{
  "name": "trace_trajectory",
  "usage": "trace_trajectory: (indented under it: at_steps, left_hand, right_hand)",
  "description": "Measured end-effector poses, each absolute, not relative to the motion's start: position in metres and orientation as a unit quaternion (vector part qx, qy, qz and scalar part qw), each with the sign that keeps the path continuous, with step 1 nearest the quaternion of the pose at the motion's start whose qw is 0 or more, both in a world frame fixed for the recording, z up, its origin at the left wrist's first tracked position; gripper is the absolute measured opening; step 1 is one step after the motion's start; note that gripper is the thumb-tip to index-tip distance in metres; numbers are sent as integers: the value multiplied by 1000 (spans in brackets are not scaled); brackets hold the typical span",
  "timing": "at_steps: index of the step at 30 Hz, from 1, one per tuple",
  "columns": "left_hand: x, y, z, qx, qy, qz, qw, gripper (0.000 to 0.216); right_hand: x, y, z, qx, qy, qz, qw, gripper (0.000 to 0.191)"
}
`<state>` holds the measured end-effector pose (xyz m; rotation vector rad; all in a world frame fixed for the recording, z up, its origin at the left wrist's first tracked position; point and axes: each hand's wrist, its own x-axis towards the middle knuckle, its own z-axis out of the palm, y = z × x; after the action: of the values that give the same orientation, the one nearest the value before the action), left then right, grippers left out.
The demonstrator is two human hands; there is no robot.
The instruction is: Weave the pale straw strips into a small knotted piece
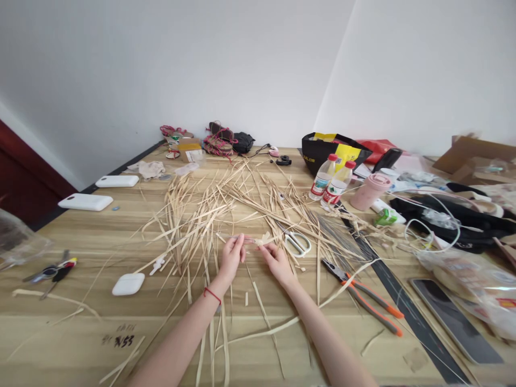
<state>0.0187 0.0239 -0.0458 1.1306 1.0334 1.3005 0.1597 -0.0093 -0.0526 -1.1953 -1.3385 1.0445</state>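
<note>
My left hand (231, 259) is closed in a pinch on one end of a thin reddish strand (249, 240), whose exact kind I cannot make out. At its other end, a small pale straw piece (264, 239) is pinched by my right hand (277, 264). Both hands are held close together above the wooden table. Around and beneath them lies a loose spread of long straw strips (201, 215). White-handled scissors (298, 244) rest among the strips just right of my right hand. Farther right are pliers (363, 295) with orange and grey handles.
Two water bottles (336, 185), a pink cup (371, 191) and a black bag (322, 153) stand at back right. A phone (453, 320) lies at right. At left are a white earphone case (128, 284), keys (54, 272) and two white power banks (85, 202).
</note>
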Motion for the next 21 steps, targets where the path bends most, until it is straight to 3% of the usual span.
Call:
trace_trajectory:
  at_steps: [13,21]
  left_hand:
    - [20,19,-45,517,436,542,499,33]
    - [21,12,-39,554,436,540,460,34]
  right_hand:
    - [161,-7,-55,-505,-555,434,498,38]
    - [158,-6,-57,-458,-477,566,493,41]
